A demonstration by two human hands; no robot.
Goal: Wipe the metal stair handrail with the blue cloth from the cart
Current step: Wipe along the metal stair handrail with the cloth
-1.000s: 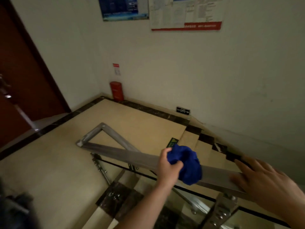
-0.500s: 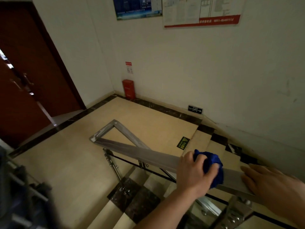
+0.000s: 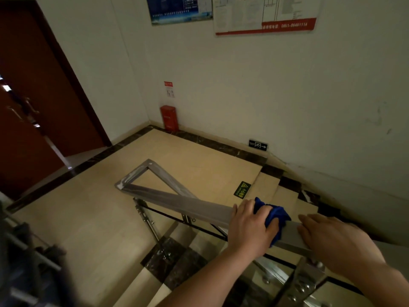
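Observation:
A flat grey metal handrail runs from a triangular bend at the landing towards the lower right. My left hand presses a bunched blue cloth onto the top of the rail, fingers wrapped over it. Just to the right, my right hand lies flat on the rail, fingers spread, holding nothing. The cloth sits between the two hands, partly hidden under my left fingers.
Glass panels and metal brackets hang under the rail, with stairs below. A beige landing lies to the left, a red box in its corner, a dark red door at left. A blurred dark cart part is at lower left.
My left hand has slid the blue cloth down the rail to the right, closer to my right hand. The cloth is now flatter under the fingers. The view has shifted left.

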